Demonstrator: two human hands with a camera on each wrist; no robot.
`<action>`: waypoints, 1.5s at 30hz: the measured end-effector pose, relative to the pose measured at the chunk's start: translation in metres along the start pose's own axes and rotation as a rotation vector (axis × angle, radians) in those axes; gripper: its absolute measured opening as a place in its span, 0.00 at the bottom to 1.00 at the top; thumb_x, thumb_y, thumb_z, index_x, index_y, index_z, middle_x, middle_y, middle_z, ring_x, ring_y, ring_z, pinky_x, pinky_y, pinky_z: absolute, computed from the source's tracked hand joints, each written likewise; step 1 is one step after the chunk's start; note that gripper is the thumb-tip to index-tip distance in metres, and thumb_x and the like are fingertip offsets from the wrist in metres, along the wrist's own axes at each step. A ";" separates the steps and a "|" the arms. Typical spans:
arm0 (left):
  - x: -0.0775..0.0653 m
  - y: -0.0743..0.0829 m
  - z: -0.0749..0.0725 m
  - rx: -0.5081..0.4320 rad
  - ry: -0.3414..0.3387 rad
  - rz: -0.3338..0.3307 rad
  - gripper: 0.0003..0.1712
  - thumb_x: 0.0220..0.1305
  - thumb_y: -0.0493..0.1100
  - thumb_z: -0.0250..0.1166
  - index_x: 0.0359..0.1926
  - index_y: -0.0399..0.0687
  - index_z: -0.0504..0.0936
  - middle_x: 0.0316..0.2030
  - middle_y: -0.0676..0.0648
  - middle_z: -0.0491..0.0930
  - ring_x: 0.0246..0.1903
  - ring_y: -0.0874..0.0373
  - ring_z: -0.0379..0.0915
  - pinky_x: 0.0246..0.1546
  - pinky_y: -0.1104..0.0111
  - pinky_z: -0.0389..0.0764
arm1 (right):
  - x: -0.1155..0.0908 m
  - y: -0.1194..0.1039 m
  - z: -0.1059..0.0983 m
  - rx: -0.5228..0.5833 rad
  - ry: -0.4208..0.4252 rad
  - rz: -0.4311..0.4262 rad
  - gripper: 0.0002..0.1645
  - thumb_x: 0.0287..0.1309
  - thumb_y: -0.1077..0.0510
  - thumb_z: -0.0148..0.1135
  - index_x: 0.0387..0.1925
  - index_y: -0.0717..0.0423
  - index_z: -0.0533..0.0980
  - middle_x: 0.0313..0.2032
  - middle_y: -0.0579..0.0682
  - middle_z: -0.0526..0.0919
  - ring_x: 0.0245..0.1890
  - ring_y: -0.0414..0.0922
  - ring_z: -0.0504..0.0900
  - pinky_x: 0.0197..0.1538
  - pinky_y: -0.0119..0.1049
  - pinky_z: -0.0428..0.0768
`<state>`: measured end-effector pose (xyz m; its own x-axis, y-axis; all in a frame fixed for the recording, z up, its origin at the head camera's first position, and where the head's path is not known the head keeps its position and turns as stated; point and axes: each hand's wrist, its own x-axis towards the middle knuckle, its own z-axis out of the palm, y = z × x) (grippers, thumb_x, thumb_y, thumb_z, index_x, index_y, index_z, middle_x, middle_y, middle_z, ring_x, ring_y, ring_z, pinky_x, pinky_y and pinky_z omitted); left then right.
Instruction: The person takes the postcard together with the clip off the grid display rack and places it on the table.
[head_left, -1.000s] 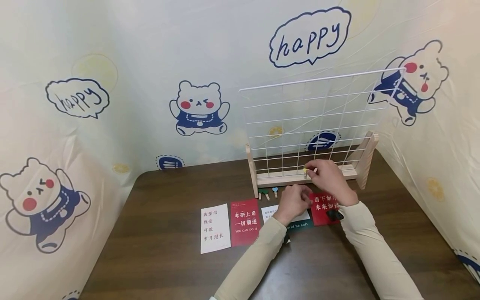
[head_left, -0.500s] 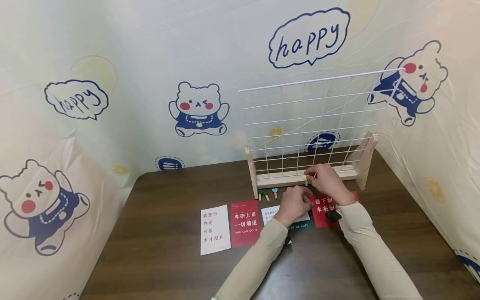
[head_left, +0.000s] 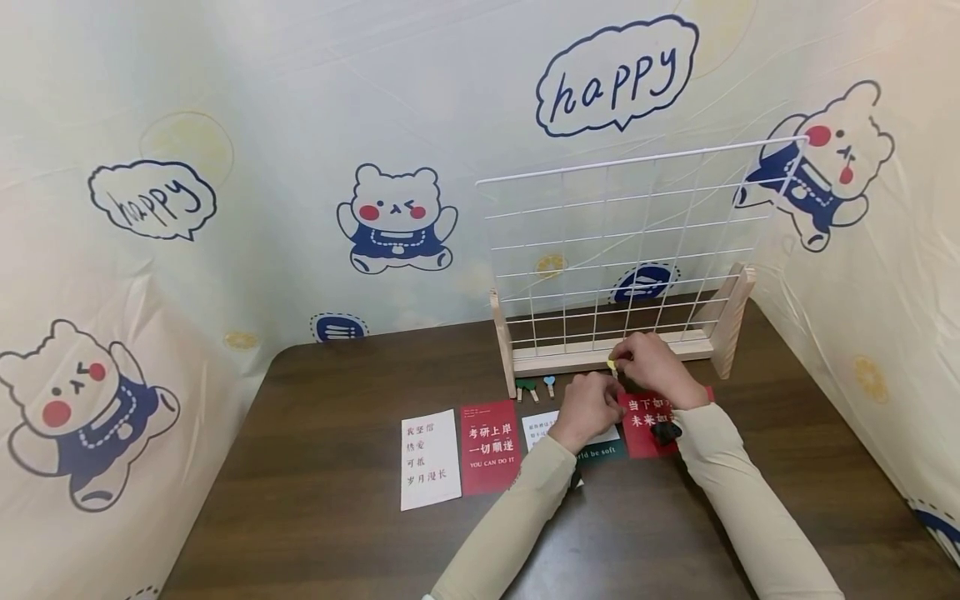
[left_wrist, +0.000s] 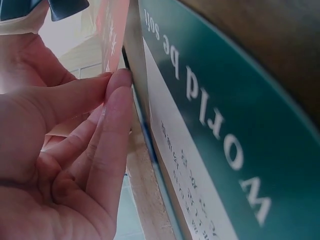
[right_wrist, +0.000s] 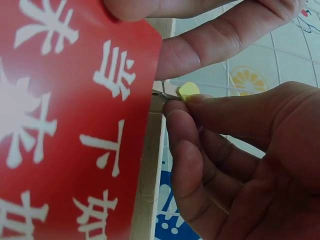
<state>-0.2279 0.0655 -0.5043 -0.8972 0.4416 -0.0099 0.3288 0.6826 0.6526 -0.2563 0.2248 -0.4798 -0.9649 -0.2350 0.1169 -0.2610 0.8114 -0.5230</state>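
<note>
My left hand (head_left: 588, 408) pinches the upper left corner of a red card (head_left: 651, 433) with white lettering, between thumb and fingertips. The card is tilted up from the table. My right hand (head_left: 654, 363) pinches a small wooden clip with a yellow top (right_wrist: 188, 91) between thumb and index finger. In the right wrist view, the clip's tip reaches the card's edge, close to my left fingers. Whether it clamps the card cannot be seen. Under my left hand lies a card with a teal lower part (left_wrist: 215, 95) and a white panel, partly hidden.
Behind the hands stands a white wire grid (head_left: 637, 225) on a wooden base (head_left: 558, 360). Left of them lie a white card (head_left: 431, 460) and another red card (head_left: 489, 450). Green clips (head_left: 528, 387) and a blue heart clip (head_left: 550, 383) lie before the base.
My right hand has lowered the yellow clip from in front of the wooden base toward the red card's upper edge. My left hand has barely moved and keeps its pinch on the card.
</note>
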 end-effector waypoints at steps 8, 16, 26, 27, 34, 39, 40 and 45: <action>0.003 -0.002 0.001 0.053 -0.004 0.007 0.08 0.62 0.39 0.74 0.43 0.48 0.91 0.23 0.54 0.86 0.18 0.71 0.72 0.20 0.78 0.69 | 0.000 0.008 0.002 -0.003 -0.013 -0.001 0.08 0.59 0.70 0.65 0.35 0.63 0.88 0.34 0.59 0.90 0.29 0.47 0.77 0.33 0.37 0.75; 0.009 -0.003 0.000 0.090 -0.011 -0.011 0.07 0.61 0.41 0.75 0.41 0.50 0.91 0.23 0.55 0.85 0.20 0.69 0.72 0.23 0.77 0.69 | 0.003 0.014 0.004 0.027 -0.039 0.047 0.07 0.59 0.69 0.63 0.36 0.63 0.86 0.30 0.57 0.87 0.27 0.46 0.78 0.32 0.37 0.76; 0.012 -0.004 0.000 0.090 -0.020 -0.043 0.04 0.60 0.41 0.74 0.38 0.50 0.90 0.23 0.55 0.84 0.21 0.66 0.71 0.22 0.75 0.69 | 0.004 0.015 0.006 0.095 -0.065 0.109 0.05 0.60 0.70 0.61 0.34 0.63 0.83 0.27 0.56 0.84 0.25 0.46 0.77 0.30 0.35 0.73; 0.012 -0.003 -0.001 0.089 -0.019 -0.045 0.04 0.60 0.40 0.74 0.37 0.49 0.90 0.23 0.55 0.84 0.20 0.65 0.71 0.21 0.75 0.69 | 0.004 0.016 0.006 0.101 -0.067 0.111 0.05 0.60 0.70 0.61 0.34 0.63 0.82 0.27 0.56 0.84 0.25 0.45 0.77 0.29 0.35 0.73; 0.014 -0.004 0.001 0.130 0.000 -0.032 0.01 0.59 0.40 0.74 0.34 0.51 0.90 0.25 0.55 0.85 0.22 0.63 0.71 0.21 0.74 0.69 | 0.004 0.020 0.009 0.148 -0.067 0.129 0.02 0.60 0.70 0.63 0.33 0.66 0.81 0.29 0.61 0.88 0.22 0.43 0.82 0.28 0.35 0.78; 0.016 -0.003 0.002 0.161 -0.002 -0.015 0.02 0.58 0.41 0.75 0.31 0.54 0.91 0.28 0.55 0.87 0.25 0.62 0.72 0.24 0.74 0.69 | 0.004 0.021 0.010 0.164 -0.056 0.168 0.02 0.61 0.69 0.64 0.32 0.65 0.80 0.28 0.61 0.88 0.21 0.44 0.84 0.27 0.34 0.79; 0.016 -0.003 0.002 0.166 -0.002 -0.015 0.02 0.58 0.41 0.75 0.31 0.54 0.91 0.28 0.56 0.88 0.25 0.62 0.73 0.24 0.74 0.69 | 0.004 0.021 0.010 0.166 -0.054 0.173 0.02 0.61 0.69 0.64 0.32 0.65 0.80 0.27 0.60 0.88 0.21 0.44 0.84 0.27 0.34 0.78; 0.015 -0.002 0.002 0.179 0.001 -0.026 0.02 0.57 0.41 0.75 0.33 0.54 0.92 0.29 0.57 0.89 0.25 0.63 0.75 0.24 0.74 0.71 | 0.003 0.021 0.011 0.160 -0.051 0.180 0.03 0.60 0.69 0.65 0.31 0.63 0.80 0.27 0.59 0.88 0.21 0.43 0.84 0.27 0.34 0.78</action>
<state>-0.2416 0.0720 -0.5074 -0.9064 0.4218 -0.0237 0.3528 0.7867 0.5065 -0.2646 0.2348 -0.4996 -0.9917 -0.1246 -0.0313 -0.0733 0.7484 -0.6592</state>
